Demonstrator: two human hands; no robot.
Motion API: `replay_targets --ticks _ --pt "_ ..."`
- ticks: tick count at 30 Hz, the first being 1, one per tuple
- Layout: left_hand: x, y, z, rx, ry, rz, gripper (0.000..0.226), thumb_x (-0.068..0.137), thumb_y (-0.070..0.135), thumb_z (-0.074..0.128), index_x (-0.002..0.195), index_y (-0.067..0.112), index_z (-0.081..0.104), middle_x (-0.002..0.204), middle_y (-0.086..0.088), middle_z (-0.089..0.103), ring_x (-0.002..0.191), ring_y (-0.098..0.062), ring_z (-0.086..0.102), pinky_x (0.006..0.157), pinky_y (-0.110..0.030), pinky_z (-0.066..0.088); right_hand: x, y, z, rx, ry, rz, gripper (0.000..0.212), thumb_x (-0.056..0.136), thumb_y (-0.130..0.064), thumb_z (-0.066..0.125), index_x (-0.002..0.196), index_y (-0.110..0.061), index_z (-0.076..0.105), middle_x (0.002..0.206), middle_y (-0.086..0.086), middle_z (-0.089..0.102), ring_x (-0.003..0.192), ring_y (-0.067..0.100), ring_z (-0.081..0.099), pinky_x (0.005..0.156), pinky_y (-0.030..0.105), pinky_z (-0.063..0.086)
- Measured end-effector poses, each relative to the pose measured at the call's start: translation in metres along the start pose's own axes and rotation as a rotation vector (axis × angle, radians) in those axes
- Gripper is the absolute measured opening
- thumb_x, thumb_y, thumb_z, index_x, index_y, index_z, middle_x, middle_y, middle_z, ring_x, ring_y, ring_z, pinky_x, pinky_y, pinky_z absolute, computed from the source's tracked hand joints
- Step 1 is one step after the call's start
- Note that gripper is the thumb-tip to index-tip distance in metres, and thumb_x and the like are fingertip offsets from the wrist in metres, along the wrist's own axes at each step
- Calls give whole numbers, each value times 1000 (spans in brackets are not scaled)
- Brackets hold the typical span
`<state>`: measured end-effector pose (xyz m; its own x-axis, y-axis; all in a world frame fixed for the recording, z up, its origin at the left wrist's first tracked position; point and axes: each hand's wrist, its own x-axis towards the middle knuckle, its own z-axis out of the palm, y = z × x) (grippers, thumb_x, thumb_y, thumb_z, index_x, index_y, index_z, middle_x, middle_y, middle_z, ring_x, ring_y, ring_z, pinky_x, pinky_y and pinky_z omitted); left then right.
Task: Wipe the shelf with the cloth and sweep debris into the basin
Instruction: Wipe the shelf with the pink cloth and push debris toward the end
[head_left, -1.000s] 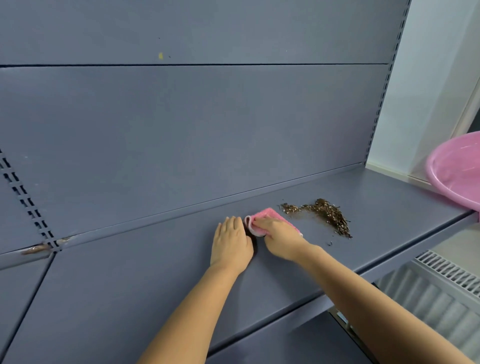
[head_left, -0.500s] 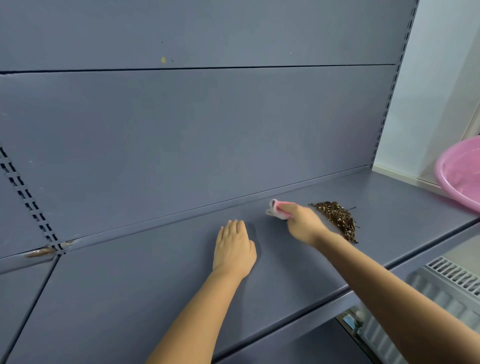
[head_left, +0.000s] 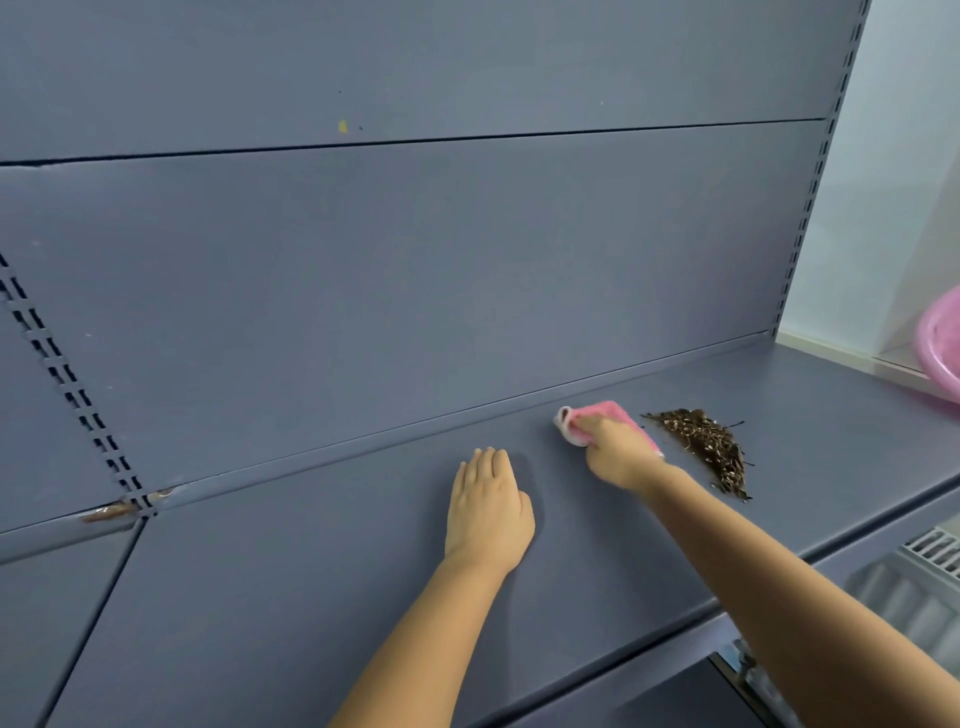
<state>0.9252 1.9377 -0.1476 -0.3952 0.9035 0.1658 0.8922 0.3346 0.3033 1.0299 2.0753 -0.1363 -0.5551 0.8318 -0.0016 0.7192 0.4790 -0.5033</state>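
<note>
The right hand (head_left: 618, 457) pinches the soft, light pink cloth (head_left: 605, 418) on the shelf (head_left: 805, 415) beside the loose, crumbly debris (head_left: 709, 447), the left hand (head_left: 488, 512) rests flat, and the basin (head_left: 940, 343) sits far right.

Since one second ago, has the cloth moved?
Yes. The cloth, once beside the resting left hand, is now further right along the shelf, nearer the debris.

The right edge cuts off the pink basin (head_left: 943, 348); the right hand (head_left: 621, 454) is motion-blurred.
</note>
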Motion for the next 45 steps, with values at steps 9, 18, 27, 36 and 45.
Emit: replay_targets --ticks 9,18,27,36,45 --pt "2 0 1 1 5 4 51 97 9 28 147 3 21 158 -10 20 150 -20 10 123 -31 5 7 -17 -3 80 81 -89 44 90 2 36 112 -36 38 109 -6 29 102 7 24 88 19 22" --pt "1 0 1 14 5 5 50 96 8 28 146 4 22 158 -10 20 149 -19 11 123 -30 6 0 -40 30 -33 -58 -134 46 90 2 36 134 -8 46 139 13 47 130 29 43 105 31 35" --pt "3 -1 2 24 -1 26 50 98 11 27 147 3 20 158 -9 18 150 -20 10 123 -30 6 -10 1 -10 17 30 74 52 91 1 36 140 -12 40 146 12 41 135 26 38 110 31 30" --pt "7 -3 5 -46 40 26 25 98 16 30 116 10 48 128 -5 53 127 -23 43 110 -28 25 -59 -43 36 30 -77 -127 34 86 11 36 73 -19 46 107 11 53 104 17 46 82 18 26" --pt "3 -6 3 7 -1 71 50 96 7 30 145 1 24 156 -13 24 149 -23 14 122 -31 10 -89 3 5 17 56 -97 37 74 6 28 73 -24 50 81 -12 51 89 25 48 83 23 36"
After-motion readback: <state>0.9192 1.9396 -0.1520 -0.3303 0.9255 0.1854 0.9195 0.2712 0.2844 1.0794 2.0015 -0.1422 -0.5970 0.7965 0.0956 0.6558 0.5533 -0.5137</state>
